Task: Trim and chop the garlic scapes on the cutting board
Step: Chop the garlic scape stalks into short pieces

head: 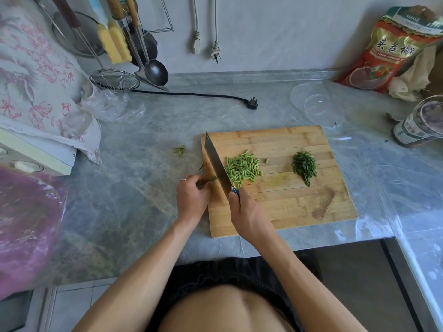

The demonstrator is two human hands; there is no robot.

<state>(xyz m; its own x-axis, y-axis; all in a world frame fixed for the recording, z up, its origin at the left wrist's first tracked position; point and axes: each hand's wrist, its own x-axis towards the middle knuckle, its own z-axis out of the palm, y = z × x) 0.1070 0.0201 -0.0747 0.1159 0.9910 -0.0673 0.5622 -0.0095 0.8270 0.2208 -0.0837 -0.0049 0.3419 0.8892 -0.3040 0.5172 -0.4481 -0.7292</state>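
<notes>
Here, right hand [247,212] grips cleaver [217,161]; left hand [191,195], at board's [287,207] 8 o'clock, pinches scapes [208,181]

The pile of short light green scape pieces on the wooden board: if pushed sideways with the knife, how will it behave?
The pile of short light green scape pieces is loose, so it would probably spread. The pieces look cylindrical and may roll; one stray piece already lies apart.

Wooden cutting board [287,207] (worn, stained), metal cleaver [217,161], glossy marbled counter [134,188].

Grey marble counter [143,130], cutting board [299,212], black plug [251,103], jar [412,133]
</notes>
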